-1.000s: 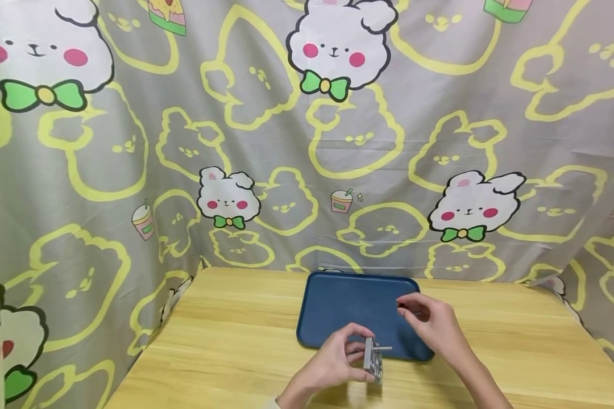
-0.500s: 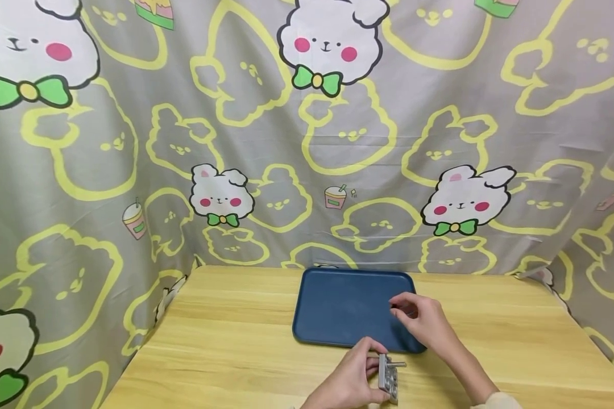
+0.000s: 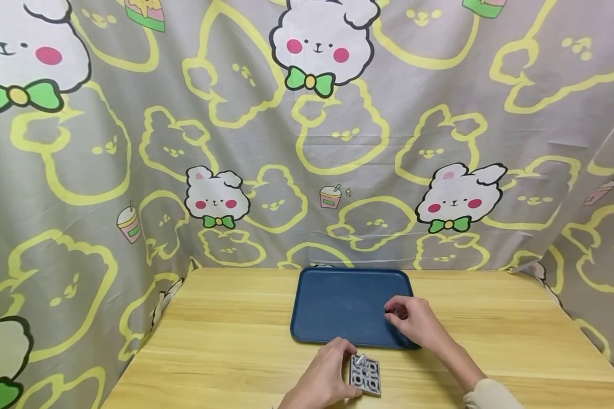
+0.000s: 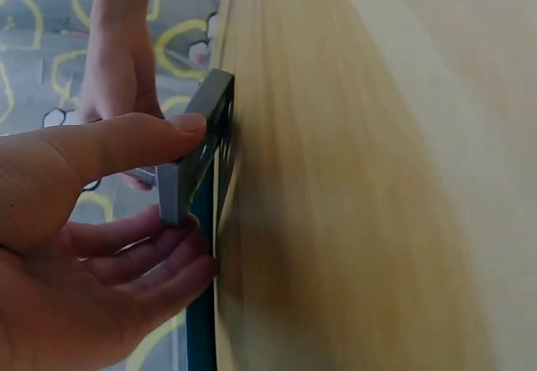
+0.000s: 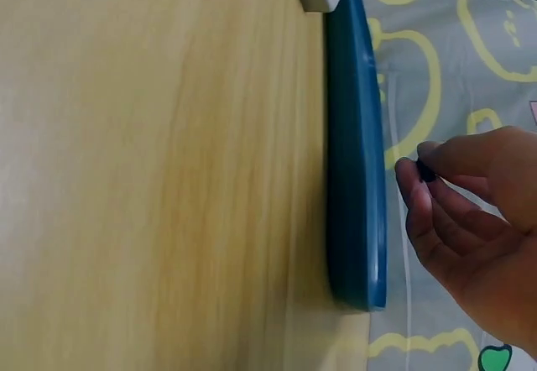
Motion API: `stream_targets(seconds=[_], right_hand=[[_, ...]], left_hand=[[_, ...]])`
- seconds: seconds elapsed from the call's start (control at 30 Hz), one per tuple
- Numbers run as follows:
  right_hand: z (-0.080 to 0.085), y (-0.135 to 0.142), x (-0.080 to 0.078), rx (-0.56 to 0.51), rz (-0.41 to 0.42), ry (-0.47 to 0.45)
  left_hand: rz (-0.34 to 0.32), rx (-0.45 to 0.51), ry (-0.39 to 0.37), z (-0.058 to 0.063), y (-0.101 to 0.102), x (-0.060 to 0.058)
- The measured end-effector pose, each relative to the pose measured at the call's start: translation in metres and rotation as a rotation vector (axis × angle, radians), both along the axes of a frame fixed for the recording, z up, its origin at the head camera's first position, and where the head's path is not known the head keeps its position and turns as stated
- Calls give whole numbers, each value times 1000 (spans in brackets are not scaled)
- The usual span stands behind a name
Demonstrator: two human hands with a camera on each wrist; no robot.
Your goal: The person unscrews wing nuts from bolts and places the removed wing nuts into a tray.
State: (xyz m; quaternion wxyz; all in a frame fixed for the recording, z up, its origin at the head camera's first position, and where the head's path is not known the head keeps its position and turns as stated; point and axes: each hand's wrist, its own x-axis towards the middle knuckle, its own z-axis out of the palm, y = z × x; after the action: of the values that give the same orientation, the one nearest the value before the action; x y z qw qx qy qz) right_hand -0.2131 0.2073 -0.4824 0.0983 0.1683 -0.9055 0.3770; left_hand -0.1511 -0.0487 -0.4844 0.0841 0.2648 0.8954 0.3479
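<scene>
My left hand grips a square grey metal plate by its edges, thumb on the near side and fingers on the far side. Round, ring-like openings pattern its upward face. A short metal bolt stands out near the plate's top left corner. In the left wrist view the plate is seen edge-on, close to the tabletop. Over the right part of the blue tray, my right hand pinches a tiny dark piece between thumb and fingertips; its kind is too small to tell.
A dark blue rectangular tray with a raised rim lies at the back of the wooden table. Behind and beside the table hangs a grey curtain with rabbit prints.
The plate, held upright on edge before, is now tipped flatter with its patterned face up. My left hand has shifted left with it. The right hand keeps its pinch near the tray.
</scene>
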Motion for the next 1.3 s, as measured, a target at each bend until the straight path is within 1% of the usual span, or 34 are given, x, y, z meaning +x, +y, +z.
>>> stream_targets(seconds=[0.07,0.1,0.27,0.4,0.5,0.67,0.77,0.87,1.0,1.1,1.17,1.3], right_hand=[[-3,-3,-2,21,30,14],[-3,-5,-3,31,46,24],[-5,-17,-10,73,83,82],[-7,-29,-18,82,75,79],[-9,-38,-23,92,53,53],[-12,-50,-31,94,12,24],[-14,-56,-34,81,-15,8],[-14,-62,-35,80,-54,-8],[-15,-67,-36,77,-93,-17],[-16,-69,-38,67,-103,-32],[-17,-70,-39,55,-107,-50],[-17,-69,-40,35,-109,-69]], left_hand=[[2,-46,66,0,-3,0],[3,-61,84,0,-5,1],[8,-100,88,2,-9,1],[6,-121,58,2,-13,-1],[-19,-145,49,2,-15,-3],[-45,-140,80,0,-19,-4],[-32,-115,83,0,-25,-3],[7,-76,24,2,-35,-3],[76,-41,-53,6,-52,-5],[104,-44,-46,9,-66,-8],[114,-39,-27,10,-76,-10],[114,-20,9,9,-95,-13]])
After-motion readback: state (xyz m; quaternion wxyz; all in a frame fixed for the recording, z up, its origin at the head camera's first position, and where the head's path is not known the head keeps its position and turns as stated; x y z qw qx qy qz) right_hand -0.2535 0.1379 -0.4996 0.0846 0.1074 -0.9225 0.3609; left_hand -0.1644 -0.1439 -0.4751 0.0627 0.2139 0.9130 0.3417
